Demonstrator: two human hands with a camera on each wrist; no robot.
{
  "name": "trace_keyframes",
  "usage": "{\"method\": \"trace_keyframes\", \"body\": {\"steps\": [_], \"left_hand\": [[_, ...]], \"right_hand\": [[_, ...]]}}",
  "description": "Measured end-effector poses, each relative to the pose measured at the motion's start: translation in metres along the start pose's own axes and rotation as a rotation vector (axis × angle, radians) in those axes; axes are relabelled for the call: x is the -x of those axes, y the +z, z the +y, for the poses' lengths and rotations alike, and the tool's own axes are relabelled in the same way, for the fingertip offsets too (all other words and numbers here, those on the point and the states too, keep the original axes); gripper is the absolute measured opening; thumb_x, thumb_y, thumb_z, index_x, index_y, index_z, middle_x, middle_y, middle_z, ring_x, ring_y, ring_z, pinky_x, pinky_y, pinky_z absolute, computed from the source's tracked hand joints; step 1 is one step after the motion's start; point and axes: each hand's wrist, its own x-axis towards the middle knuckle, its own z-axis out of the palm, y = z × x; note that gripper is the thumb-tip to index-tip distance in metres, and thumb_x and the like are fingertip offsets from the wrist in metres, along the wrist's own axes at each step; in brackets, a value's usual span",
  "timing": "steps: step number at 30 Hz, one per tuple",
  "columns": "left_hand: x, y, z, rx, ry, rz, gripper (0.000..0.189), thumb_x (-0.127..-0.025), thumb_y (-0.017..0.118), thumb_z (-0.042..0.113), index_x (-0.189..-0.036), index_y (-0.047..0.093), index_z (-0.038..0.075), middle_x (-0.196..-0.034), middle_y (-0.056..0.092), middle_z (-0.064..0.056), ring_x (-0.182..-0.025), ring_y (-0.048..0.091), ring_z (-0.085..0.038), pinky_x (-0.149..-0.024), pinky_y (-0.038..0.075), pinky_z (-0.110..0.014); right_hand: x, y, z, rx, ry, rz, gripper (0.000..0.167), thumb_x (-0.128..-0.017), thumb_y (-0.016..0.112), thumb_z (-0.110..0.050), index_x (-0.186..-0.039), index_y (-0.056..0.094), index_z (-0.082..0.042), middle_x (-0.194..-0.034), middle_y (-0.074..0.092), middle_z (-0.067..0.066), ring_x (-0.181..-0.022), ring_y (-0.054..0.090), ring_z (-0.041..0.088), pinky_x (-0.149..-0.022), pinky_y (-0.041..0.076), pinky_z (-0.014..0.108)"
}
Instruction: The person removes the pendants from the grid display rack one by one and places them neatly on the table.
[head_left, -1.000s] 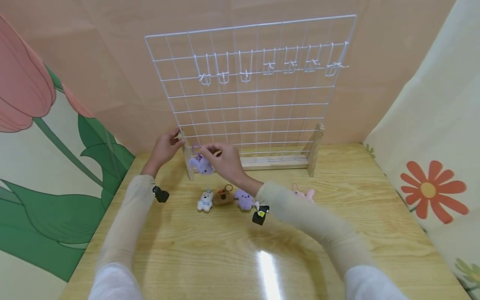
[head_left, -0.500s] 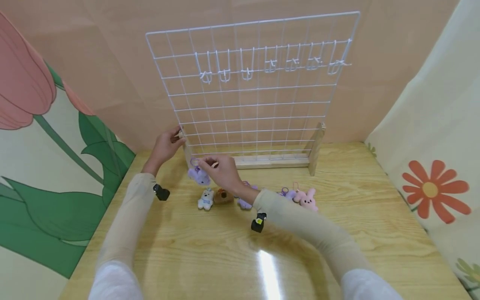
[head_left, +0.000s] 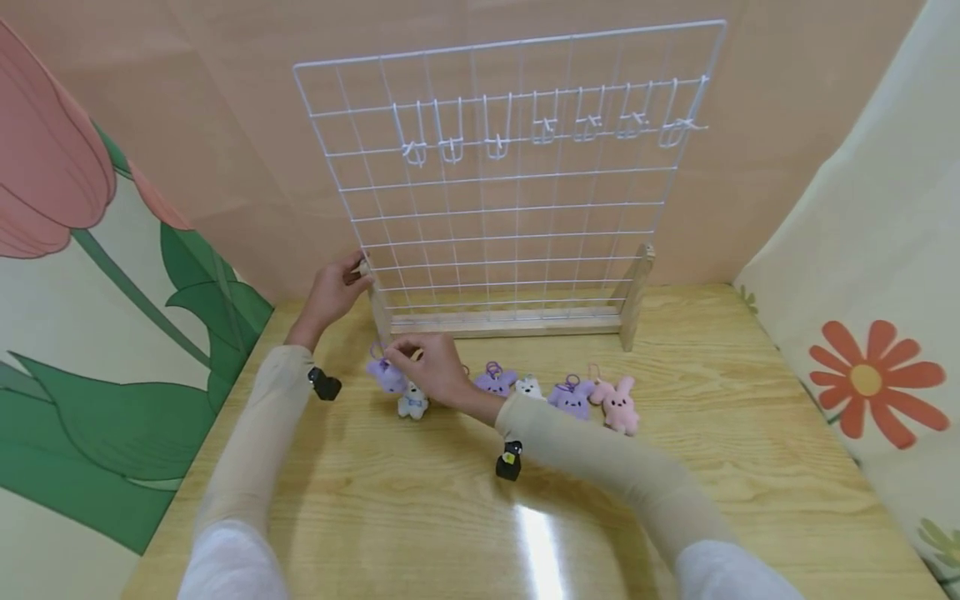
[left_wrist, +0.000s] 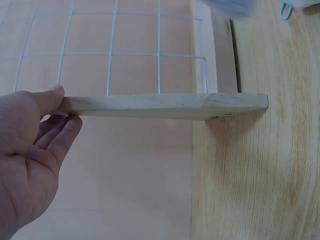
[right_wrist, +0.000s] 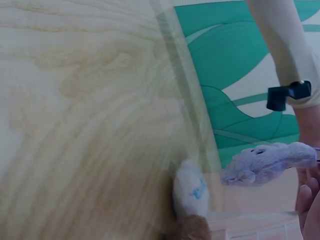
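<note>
My left hand (head_left: 332,293) grips the top end of the left wooden post (left_wrist: 165,104) of a grid display stand, thumb on one side and fingers on the other in the left wrist view. My right hand (head_left: 431,367) pinches a purple plush keychain (head_left: 386,377) near its purple ring, and the toy hangs low in front of that post. In the right wrist view the purple plush (right_wrist: 265,165) appears sideways. Right behind it in the head view lies a small white bear plush keychain (head_left: 412,404), partly covered. A brown plush (right_wrist: 190,229) beside the bear is hidden by my right hand in the head view.
A white wire grid (head_left: 495,221) rises from the stand, with several white hooks (head_left: 497,148) along its upper part. To the right on the wooden table (head_left: 420,517) lie purple plushes (head_left: 572,400), a white one (head_left: 528,387) and a pink bunny plush (head_left: 621,408).
My right hand has come down and a little left with the purple plush, away from the grid toward the white bear. The left hand keeps its grip on the post.
</note>
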Motion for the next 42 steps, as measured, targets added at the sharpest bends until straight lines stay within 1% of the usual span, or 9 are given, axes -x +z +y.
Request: {"method": "trace_keyframes", "body": {"steps": [3,10,17,20,26,32,35,39,42], "left_hand": [[0.0,0.0,0.001,-0.012,-0.003,0.003,0.058,-0.103,0.062,0.009,-0.153,0.037,-0.007,-0.155,0.042,-0.025,-0.135,0.053,-0.041,-0.108,0.051,-0.045],[-0.001,0.0,0.004,-0.026,-0.005,0.006,0.058,-0.103,0.061,0.009,-0.153,0.038,-0.007,-0.154,0.043,-0.026,-0.134,0.053,-0.041,-0.107,0.052,-0.045],[-0.001,-0.001,0.004,-0.02,-0.016,-0.002,0.059,-0.104,0.061,0.012,-0.154,0.036,-0.006,-0.154,0.044,-0.025,-0.135,0.053,-0.04,-0.107,0.052,-0.044],[-0.002,0.0,0.003,-0.019,-0.01,0.0,0.058,-0.104,0.061,0.012,-0.153,0.037,-0.007,-0.153,0.045,-0.025,-0.134,0.054,-0.04,-0.106,0.052,-0.043],[-0.003,0.0,0.002,0.003,-0.007,-0.007,0.058,-0.104,0.061,0.011,-0.153,0.036,-0.008,-0.154,0.043,-0.026,-0.135,0.052,-0.041,-0.108,0.051,-0.043],[-0.003,0.001,-0.001,-0.001,-0.003,-0.007,0.058,-0.104,0.06,0.009,-0.153,0.036,-0.009,-0.153,0.043,-0.028,-0.135,0.052,-0.041,-0.107,0.052,-0.04],[-0.003,0.001,-0.002,-0.003,-0.002,-0.005,0.058,-0.104,0.061,0.009,-0.153,0.036,-0.008,-0.153,0.044,-0.028,-0.134,0.053,-0.041,-0.106,0.052,-0.04],[-0.002,0.0,-0.002,-0.001,-0.001,-0.007,0.058,-0.104,0.061,0.01,-0.153,0.037,-0.009,-0.153,0.044,-0.027,-0.134,0.053,-0.041,-0.107,0.052,-0.043],[-0.002,-0.001,-0.002,-0.001,-0.004,-0.008,0.059,-0.103,0.062,0.011,-0.153,0.037,-0.008,-0.153,0.044,-0.026,-0.134,0.053,-0.041,-0.107,0.051,-0.045]], "right_hand": [[0.004,0.005,0.002,-0.009,0.003,-0.023,0.014,-0.099,0.071,-0.019,-0.099,0.08,-0.009,-0.091,0.078,-0.001,-0.077,0.068,0.006,-0.069,0.06,0.02],[0.014,0.015,0.0,-0.045,0.082,-0.083,0.017,-0.1,0.069,-0.028,-0.1,0.08,-0.015,-0.091,0.075,-0.009,-0.078,0.066,0.0,-0.06,0.058,0.018],[0.016,0.028,0.001,-0.03,0.043,-0.095,0.014,-0.1,0.07,-0.02,-0.098,0.08,-0.011,-0.093,0.078,-0.003,-0.077,0.067,0.0,-0.059,0.057,0.016],[0.019,0.032,0.002,-0.025,0.052,-0.109,0.014,-0.1,0.07,-0.021,-0.098,0.08,-0.012,-0.094,0.078,-0.004,-0.076,0.066,-0.002,-0.061,0.057,0.015],[0.022,0.039,0.008,0.01,0.079,-0.12,0.017,-0.1,0.07,-0.026,-0.099,0.081,-0.012,-0.091,0.077,-0.007,-0.071,0.064,-0.003,-0.056,0.054,0.014],[0.019,0.038,0.017,0.013,0.055,-0.121,0.017,-0.101,0.069,-0.023,-0.098,0.081,-0.011,-0.091,0.078,-0.004,-0.079,0.067,-0.003,-0.066,0.056,0.013],[0.015,0.036,0.02,0.016,0.045,-0.116,0.015,-0.1,0.07,-0.021,-0.098,0.081,-0.01,-0.091,0.078,-0.002,-0.079,0.067,-0.001,-0.064,0.056,0.014],[0.009,0.034,0.022,0.058,0.043,-0.14,0.014,-0.099,0.072,-0.021,-0.098,0.082,-0.011,-0.089,0.078,-0.003,-0.079,0.066,0.0,-0.066,0.055,0.014],[0.005,0.032,0.022,0.092,0.04,-0.165,0.014,-0.098,0.072,-0.021,-0.098,0.082,-0.011,-0.089,0.078,-0.004,-0.079,0.065,0.001,-0.072,0.058,0.019]]}}
